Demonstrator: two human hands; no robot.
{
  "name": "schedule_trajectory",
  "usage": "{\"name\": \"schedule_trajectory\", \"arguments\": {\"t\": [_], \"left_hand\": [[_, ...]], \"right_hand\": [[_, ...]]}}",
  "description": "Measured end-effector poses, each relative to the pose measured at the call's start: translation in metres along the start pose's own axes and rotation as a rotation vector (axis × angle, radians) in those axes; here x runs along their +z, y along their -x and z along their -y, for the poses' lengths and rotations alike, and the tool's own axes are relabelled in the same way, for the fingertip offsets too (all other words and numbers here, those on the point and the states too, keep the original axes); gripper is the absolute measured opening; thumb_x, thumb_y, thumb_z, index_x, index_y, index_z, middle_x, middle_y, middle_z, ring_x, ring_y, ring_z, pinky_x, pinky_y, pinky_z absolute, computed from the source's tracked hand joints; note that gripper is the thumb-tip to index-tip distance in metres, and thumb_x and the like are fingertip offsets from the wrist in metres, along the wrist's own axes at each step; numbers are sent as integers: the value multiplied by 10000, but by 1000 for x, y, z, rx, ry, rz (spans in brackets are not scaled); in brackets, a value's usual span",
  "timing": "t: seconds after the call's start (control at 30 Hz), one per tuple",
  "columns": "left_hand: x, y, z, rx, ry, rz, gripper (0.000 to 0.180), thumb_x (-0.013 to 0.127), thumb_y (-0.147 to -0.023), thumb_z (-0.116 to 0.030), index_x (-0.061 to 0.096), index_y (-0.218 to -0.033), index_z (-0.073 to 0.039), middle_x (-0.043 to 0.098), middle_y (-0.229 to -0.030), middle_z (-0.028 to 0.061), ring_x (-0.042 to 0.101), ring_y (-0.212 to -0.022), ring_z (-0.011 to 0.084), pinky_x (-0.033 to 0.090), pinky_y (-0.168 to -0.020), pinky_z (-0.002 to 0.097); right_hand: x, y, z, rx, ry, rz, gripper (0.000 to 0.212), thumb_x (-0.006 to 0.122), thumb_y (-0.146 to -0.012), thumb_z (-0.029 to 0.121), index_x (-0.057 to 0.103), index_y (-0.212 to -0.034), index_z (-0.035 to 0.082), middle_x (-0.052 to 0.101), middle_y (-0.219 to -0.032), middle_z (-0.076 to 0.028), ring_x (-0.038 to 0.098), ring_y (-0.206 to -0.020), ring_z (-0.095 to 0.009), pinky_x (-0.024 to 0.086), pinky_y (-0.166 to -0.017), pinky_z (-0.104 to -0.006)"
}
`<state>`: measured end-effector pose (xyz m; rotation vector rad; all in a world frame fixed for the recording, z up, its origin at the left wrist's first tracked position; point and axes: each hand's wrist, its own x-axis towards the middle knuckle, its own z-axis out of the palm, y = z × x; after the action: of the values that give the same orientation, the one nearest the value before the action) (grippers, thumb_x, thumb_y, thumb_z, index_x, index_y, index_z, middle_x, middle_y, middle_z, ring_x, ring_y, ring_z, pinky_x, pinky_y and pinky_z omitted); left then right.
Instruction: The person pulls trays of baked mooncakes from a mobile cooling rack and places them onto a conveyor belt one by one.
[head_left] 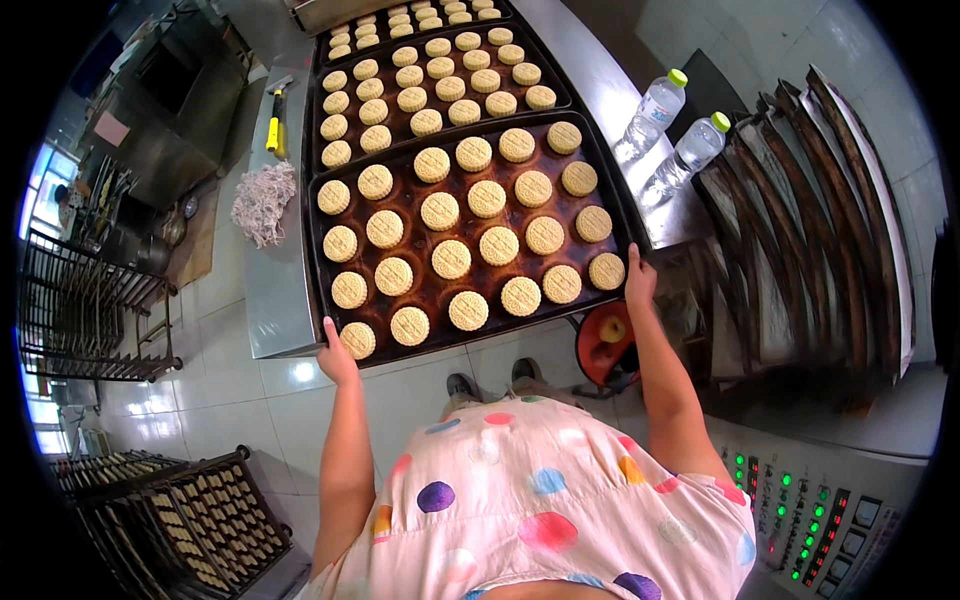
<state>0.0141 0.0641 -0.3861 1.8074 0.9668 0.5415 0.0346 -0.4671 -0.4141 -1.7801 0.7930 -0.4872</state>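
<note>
Two Hands on a Tray of Cookies

Head view: You grip the near tray (435, 295) at both sides, your left hand (338, 357) at its near left corner and your right hand (641, 276) on its right edge. Each hand is closed on the rim, thumb showing; the fingers beneath are hidden. The tray lies at the near end of a metal counter (280, 300), carrying pale round cookies (498, 245) in four rows of six, spaced apart.

Beyond it sits a second tray (395, 120), also loaded, with more cookies farther back. Left of the trays are a crumpled cloth (264, 203) and a tool (273, 133) with a yellow handle; to the right, two clear bottles (660, 100) with green caps. A red basin (589, 350), a round yellowish piece inside, sits below your right hand. Dark-edged sheets (800, 230) stand at right, above a panel (800, 520) of green and red lights. A rack (215, 520) at lower left holds rows of small pale pieces.
</note>
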Motion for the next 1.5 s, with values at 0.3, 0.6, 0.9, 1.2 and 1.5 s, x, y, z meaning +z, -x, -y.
{"name": "schedule_trajectory", "arguments": {"t": [0.3, 0.6, 0.9, 1.2, 1.5], "left_hand": [[4, -13, 9, -93, 10, 32, 727, 613, -761, -603, 631, -719, 123, 638, -733, 139, 581, -668, 218, 456, -668, 360], [-2, -6, 9, -97, 59, 17, 723, 614, -760, -606, 596, -620, 103, 611, -654, 125, 537, -604, 206, 434, -617, 371], [-4, -3, -2, -107, -44, 11, 764, 595, -755, -632, 639, -722, 130, 639, -692, 162, 581, -642, 247, 449, -658, 388], [-1, -5, 9, -56, -68, -15, 820, 559, -746, -677, 602, -642, 135, 612, -642, 209, 572, -614, 302, 438, -642, 426], [1, -4, 5, -36, -67, -27, 799, 576, -749, -651, 608, -638, 140, 613, -622, 203, 577, -593, 293, 441, -632, 426]], "right_hand": [[-12, 1, 10, 0, 264, 52, 606, 462, -894, 516, 612, -886, -71, 628, -788, -230, 601, -762, -367, 455, -726, -395], [-36, 87, 106, -816, 472, 233, 345, 671, -756, 129, 550, -1065, 38, 562, -1118, -124, 528, -1038, -320, 438, -877, -391], [15, 95, 120, -810, 763, 659, 647, 759, -650, 309, 466, -1178, 76, 508, -1088, -128, 531, -1012, -310, 465, -828, -406], [30, 89, 119, -1028, 976, 691, 590, 747, -632, 277, 510, -1144, 105, 527, -1024, -113, 534, -962, -283, 457, -817, -390], [27, 88, 117, -1111, 929, 615, 527, 743, -634, 281, 551, -1086, 88, 538, -966, -100, 531, -924, -264, 405, -803, -382]]}}
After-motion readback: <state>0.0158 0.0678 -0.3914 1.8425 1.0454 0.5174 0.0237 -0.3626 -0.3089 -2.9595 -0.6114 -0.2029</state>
